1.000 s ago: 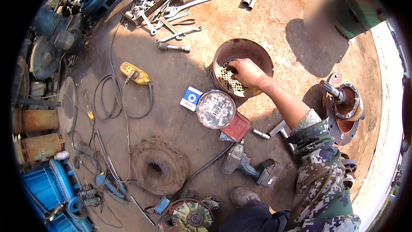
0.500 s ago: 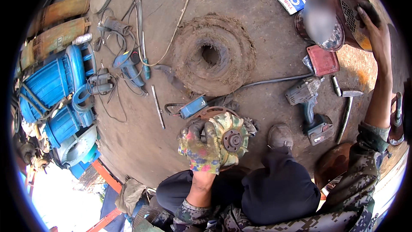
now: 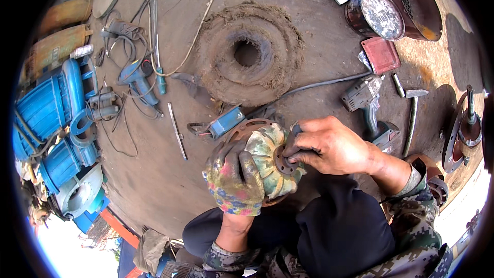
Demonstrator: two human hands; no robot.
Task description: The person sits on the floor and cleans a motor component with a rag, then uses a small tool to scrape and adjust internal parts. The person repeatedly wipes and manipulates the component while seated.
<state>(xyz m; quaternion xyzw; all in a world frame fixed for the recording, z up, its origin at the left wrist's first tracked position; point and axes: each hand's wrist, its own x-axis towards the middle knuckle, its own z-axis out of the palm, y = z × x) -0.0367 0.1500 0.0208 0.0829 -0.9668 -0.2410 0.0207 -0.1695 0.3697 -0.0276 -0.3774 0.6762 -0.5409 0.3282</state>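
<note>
In front of my knees stands a round, ribbed metal machine part [image 3: 271,139], cream and green, with a dark hub [image 3: 284,163] ringed by small holes. My left hand [image 3: 234,177], in a stained, colourful knit glove, is wrapped over its left side. At the hub my bare right hand [image 3: 329,146] has its blackened thumb and fingers bent together in a pinch, touching the middle. Whatever lies between those fingertips is hidden. A rusty slotted ring [image 3: 247,129] shows behind the part.
Beyond the part are a blue tool [image 3: 229,122] and a dirt-caked ring [image 3: 211,69]. At right lie a cordless impact wrench [image 3: 368,103], a hammer [image 3: 413,116], a red tray [image 3: 381,54] and a paint-crusted can [image 3: 382,14]. Blue machine housings [image 3: 49,98] and tangled cords fill the left.
My right hand has left the rusty drum at the upper right and come to the hub. The left hand stays on the ribbed part. The view has shifted slightly.
</note>
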